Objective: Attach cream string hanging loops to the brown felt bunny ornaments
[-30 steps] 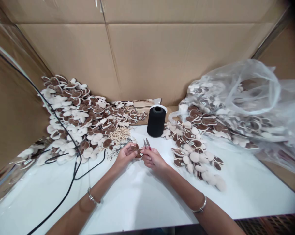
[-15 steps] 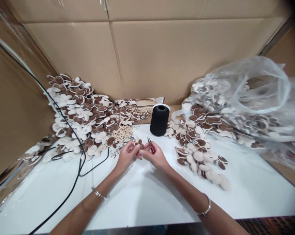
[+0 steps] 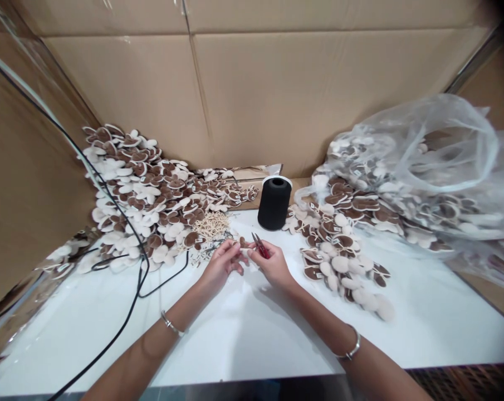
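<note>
While our left hand [image 3: 221, 264] pinches one brown fabric piece [image 3: 242, 243] before the black thread cone [image 3: 274, 205], our right hand [image 3: 274, 265], seemingly steadying the piece and closed round red-handled snips [image 3: 262, 248], should angle the blades clear.

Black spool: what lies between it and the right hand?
In the head view, bare white tabletop separates the black spool from the right hand; the scissors' blades poke up beside it.

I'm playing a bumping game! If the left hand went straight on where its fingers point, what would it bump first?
Probably the right hand, with the red scissors, just past the brown piece the left hand pinches. Depth is unclear, though.
</note>
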